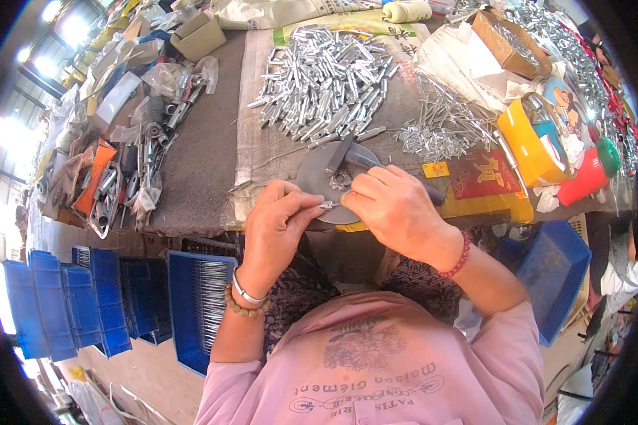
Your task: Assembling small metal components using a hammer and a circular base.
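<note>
My left hand [278, 221] pinches a small silver metal fitting [327, 205] between thumb and fingertips, over the near part of a round grey metal plate [309, 174]. My right hand [398, 207] is closed at the fitting's other end; its fingertips hide what they hold. On the plate lies a hammer [339, 154] with a dark head, its handle passing beneath my right hand. Beyond the plate spreads a large pile of silver metal tubes [326, 81]. To its right lies a smaller heap of thin pins and short pieces [443, 124].
Tools and plastic bags [152, 127] crowd the table's left side. At right stand a yellow container [535, 138], a red and green container [590, 173] and a cardboard box [509, 46]. Below the table edge are a blue bin of metal rods [184, 312] and another blue bin [554, 276].
</note>
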